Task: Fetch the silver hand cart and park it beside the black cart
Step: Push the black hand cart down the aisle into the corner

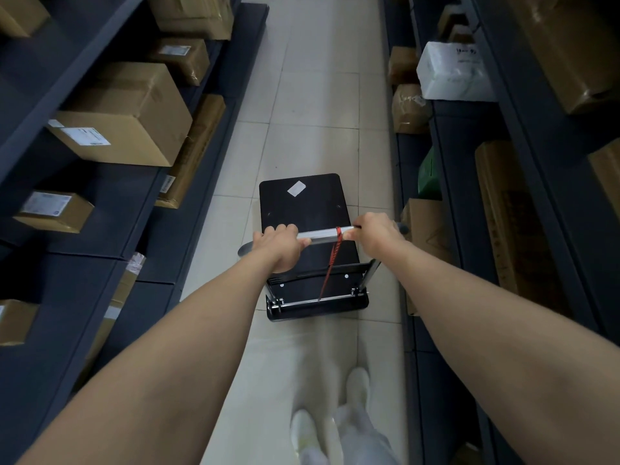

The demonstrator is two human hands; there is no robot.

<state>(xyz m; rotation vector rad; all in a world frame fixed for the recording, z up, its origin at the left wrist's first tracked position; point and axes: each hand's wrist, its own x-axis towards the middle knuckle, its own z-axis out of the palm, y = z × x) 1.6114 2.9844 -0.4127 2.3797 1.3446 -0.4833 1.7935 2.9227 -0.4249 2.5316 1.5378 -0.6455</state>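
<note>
A hand cart (302, 209) with a black flat deck and a silver push handle (318, 234) stands in the aisle ahead of me. A white sticker lies on its deck and a red strap hangs from the handle down to the cart's rear bar. My left hand (280, 246) grips the left end of the silver handle. My right hand (377, 231) grips its right end. No second cart is in view.
Dark grey shelving lines both sides of the narrow tiled aisle. Cardboard boxes (124, 112) fill the left shelves. On the right sit more boxes, a white foam box (453, 70) and a green item (429, 174). My feet in white shoes (357, 384) are on the floor behind the cart.
</note>
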